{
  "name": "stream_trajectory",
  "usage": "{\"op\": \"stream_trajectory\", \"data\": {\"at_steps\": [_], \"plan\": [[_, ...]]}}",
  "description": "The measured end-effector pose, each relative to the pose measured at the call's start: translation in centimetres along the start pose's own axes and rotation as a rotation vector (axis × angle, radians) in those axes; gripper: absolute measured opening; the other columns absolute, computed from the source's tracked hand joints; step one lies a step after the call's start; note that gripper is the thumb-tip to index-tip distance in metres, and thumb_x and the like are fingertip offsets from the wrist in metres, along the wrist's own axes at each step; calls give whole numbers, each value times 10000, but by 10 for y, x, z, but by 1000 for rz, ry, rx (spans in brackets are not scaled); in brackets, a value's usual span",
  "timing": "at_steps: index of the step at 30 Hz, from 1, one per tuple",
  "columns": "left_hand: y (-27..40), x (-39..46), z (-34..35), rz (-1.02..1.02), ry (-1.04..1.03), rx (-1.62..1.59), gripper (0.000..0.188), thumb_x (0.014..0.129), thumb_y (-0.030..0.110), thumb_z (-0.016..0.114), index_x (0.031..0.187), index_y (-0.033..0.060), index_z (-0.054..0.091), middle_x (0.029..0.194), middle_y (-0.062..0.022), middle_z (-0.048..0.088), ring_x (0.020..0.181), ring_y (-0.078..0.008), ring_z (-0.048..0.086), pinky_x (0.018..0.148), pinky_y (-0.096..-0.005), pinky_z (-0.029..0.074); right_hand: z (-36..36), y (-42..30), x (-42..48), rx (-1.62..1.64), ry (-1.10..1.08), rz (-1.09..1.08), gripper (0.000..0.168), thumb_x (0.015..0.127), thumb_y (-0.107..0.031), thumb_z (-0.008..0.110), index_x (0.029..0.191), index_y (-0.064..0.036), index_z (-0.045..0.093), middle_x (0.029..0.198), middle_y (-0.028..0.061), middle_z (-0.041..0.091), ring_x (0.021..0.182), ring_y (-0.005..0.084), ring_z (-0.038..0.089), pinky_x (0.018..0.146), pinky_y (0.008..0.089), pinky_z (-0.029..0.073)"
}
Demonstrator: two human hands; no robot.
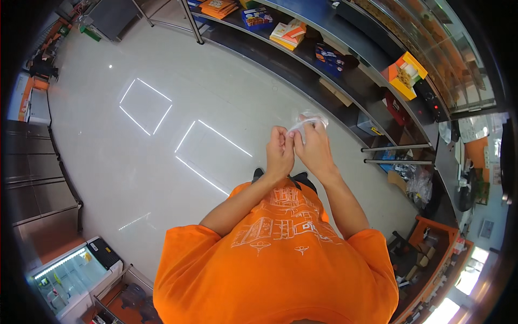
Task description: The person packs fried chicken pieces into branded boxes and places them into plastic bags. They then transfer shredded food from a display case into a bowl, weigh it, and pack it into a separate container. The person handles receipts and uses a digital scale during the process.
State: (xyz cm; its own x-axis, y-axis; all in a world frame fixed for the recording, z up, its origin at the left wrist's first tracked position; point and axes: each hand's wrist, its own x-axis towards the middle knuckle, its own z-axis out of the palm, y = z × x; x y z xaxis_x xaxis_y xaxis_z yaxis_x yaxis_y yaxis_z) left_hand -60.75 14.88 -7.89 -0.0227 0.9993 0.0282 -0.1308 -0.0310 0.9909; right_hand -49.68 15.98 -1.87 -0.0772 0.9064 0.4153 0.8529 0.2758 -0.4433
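Both my hands are raised in front of me, above the tiled floor. A thin, clear plastic piece (319,117), perhaps a bag or a disposable glove, is bunched around the fingers of my right hand (317,148). My left hand (279,152) has its fingers curled, and its thumb and fingertips pinch the near edge of the plastic. The two thumbs almost meet. Part of the plastic is hidden behind my right fingers, so its full shape cannot be told.
A long metal shelf unit (259,44) curves along the far right, bearing folded cartons (288,34) and a yellow-orange box (404,76). Metal cabinets (36,162) line the left. A glass-fronted fridge (64,275) stands at lower left, an orange wooden rack (439,243) at lower right.
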Motion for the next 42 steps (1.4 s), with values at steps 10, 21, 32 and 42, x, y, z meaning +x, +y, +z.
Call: {"op": "stream_trajectory", "data": {"at_steps": [10, 21, 32, 42], "plan": [[26, 65, -48, 437, 88, 286, 125, 938, 48, 676, 984, -13, 577, 842, -148, 620, 733, -288, 608, 699, -367, 502, 64, -19, 98, 1346, -194, 900, 230, 1039, -251, 621, 973, -33, 593, 1146, 98, 688, 755, 135, 600, 630, 317, 518], [2, 147, -122, 316, -57, 420, 134, 885, 60, 715, 956, 3, 616, 819, -149, 651, 754, -281, 687, 702, -395, 539, 180, -4, 181, 1176, -712, 819, 222, 1050, -276, 561, 1148, -86, 621, 1320, 55, 598, 887, 124, 564, 688, 291, 503], [-36, 295, -213, -270, -59, 117, 175, 899, 123, 724, 1026, 6, 756, 953, -181, 735, 786, -289, 694, 720, -355, 535, 245, -63, 351, -13, -792, -409, 314, 967, -337, 624, 1192, -149, 733, 1446, 163, 578, 1390, 392, 431, 1080, 679, 223], [-11, 456, -309, -15, -281, 311, 149, 969, 108, 677, 1033, -15, 730, 921, -123, 693, 731, -196, 635, 640, -317, 477, 360, -70, 480, -197, -863, -371, 418, 1011, -334, 598, 1342, -85, 656, 1475, 162, 561, 1412, 281, 485, 1100, 732, 169]]}}
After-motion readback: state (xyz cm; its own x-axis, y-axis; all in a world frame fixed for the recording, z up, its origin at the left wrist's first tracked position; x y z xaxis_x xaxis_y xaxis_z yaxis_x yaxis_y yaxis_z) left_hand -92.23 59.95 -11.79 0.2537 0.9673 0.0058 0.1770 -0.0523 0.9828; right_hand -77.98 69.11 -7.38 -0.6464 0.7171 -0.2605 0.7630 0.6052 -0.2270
